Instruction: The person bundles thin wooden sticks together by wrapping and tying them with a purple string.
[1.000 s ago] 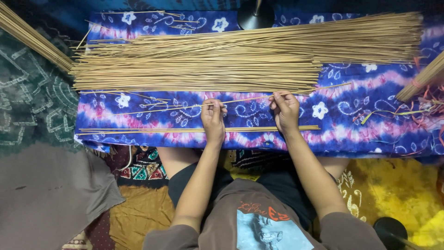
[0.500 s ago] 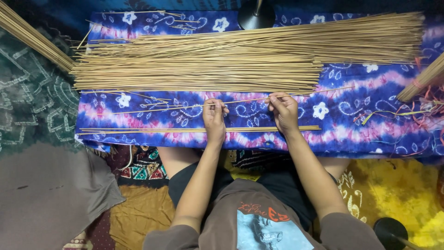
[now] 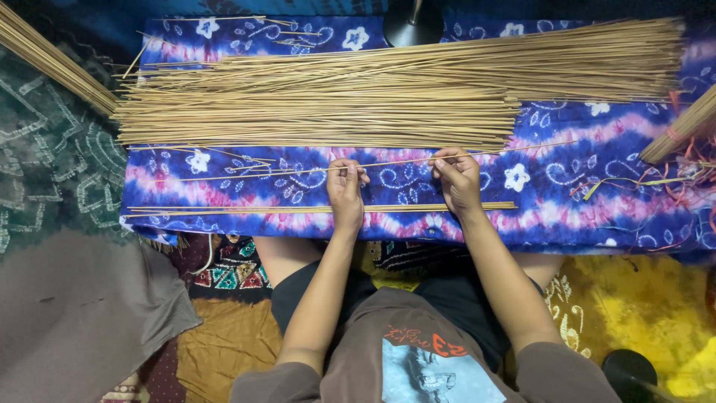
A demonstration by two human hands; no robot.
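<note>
A single thin bamboo stick (image 3: 261,173) lies slanted across a blue and purple tie-dye cloth (image 3: 567,201). My left hand (image 3: 345,188) and my right hand (image 3: 457,176) both pinch this stick near its middle, a hand's width apart. Just behind the hands lies a large heap of long tan sticks (image 3: 388,93). In front of the hands, near the cloth's front edge, a small row of sticks (image 3: 246,210) lies flat and straight.
Another bundle of sticks (image 3: 52,63) slants at the far left over a green patterned fabric. A tied bundle end (image 3: 682,127) and loose coloured threads (image 3: 649,183) lie at the right. A dark round stand base (image 3: 412,26) sits at the back. A yellow cloth (image 3: 641,313) covers the floor.
The hands have stayed almost in place on the stick; my right hand has shifted slightly along it.
</note>
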